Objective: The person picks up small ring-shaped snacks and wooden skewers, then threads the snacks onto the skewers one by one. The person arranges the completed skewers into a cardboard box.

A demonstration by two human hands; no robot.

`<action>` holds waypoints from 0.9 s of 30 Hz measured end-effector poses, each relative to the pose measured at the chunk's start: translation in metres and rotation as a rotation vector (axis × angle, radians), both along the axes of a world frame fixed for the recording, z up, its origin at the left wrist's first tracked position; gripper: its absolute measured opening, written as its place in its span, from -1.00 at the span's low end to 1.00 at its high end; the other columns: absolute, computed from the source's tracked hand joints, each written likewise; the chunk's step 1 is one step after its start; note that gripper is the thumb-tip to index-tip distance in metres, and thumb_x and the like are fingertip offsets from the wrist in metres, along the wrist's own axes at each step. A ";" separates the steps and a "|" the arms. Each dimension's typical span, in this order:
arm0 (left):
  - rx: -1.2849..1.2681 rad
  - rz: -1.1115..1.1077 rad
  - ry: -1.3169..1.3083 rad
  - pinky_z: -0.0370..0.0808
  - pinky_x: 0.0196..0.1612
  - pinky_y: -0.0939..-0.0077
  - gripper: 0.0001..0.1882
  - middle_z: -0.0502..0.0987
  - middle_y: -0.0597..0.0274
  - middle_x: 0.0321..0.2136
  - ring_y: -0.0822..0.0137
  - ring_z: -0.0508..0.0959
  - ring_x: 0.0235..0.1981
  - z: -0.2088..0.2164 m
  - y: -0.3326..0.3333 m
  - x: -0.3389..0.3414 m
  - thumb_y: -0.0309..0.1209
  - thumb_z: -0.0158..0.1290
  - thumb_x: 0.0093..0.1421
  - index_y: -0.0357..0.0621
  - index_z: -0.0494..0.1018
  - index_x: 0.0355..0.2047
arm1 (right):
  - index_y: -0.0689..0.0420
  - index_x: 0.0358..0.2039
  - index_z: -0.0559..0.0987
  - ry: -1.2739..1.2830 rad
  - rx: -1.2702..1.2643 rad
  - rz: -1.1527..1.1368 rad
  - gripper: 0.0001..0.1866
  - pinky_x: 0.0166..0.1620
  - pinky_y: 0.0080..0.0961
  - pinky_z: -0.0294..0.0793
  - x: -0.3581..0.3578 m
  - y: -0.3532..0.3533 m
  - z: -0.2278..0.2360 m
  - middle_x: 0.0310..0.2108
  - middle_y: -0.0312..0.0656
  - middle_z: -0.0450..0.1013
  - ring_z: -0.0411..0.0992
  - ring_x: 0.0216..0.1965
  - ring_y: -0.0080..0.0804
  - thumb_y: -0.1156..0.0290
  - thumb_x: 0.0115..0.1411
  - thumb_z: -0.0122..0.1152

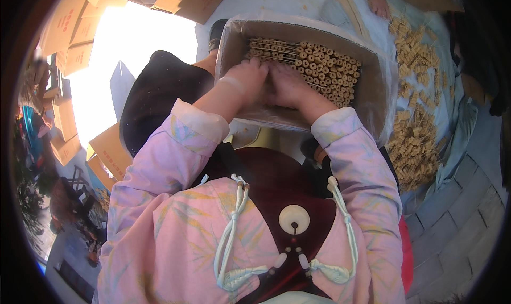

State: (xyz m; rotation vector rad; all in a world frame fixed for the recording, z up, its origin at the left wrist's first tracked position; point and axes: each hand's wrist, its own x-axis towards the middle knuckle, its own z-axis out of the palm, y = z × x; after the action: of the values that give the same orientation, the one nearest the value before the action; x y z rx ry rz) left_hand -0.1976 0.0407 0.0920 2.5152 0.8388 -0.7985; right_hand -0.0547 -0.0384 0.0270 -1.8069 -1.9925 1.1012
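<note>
Both hands reach into an open cardboard box (pixel 372 59) lined with clear plastic. Inside lie rows of skewers (pixel 327 64) threaded with tan, hollow, ring-shaped pieces; on the right their round ends face up, while at the far left thin sticks show lengthwise. My left hand (pixel 249 79), a pale band at its wrist, is closed at the box's near left, fingers bent down onto the skewers there. Beside it, nearly touching, my right hand (pixel 288 85) is also closed at the edge of the stacked rows. The fingertips of both are hidden, and the gap between them is blurred.
Loose skewers (pixel 418 139) are heaped on a pale sheet at the right. Another person's hand (pixel 378 3) shows at the far right. Cardboard cartons (pixel 72 25) stand along the left, with one carton (pixel 109 150) nearer me. A black rounded shape (pixel 159 99) lies left of the box.
</note>
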 end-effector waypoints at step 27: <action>-0.181 0.244 0.139 0.48 0.06 0.26 -0.72 0.52 0.02 -0.04 0.03 0.50 0.05 -0.037 0.020 0.020 -0.42 0.12 0.08 -0.11 0.52 -0.15 | 0.14 -0.23 0.58 -0.080 0.131 0.042 -0.69 -0.03 -0.16 0.43 0.018 -0.011 -0.004 -0.20 -0.10 0.48 0.43 -0.12 -0.05 0.50 -0.07 0.23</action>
State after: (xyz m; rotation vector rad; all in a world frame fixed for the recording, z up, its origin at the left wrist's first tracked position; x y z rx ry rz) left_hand -0.1780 0.0611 0.0547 2.1698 1.0452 -0.9274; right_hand -0.0368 -0.0495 0.0231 -1.7752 -2.1038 0.8998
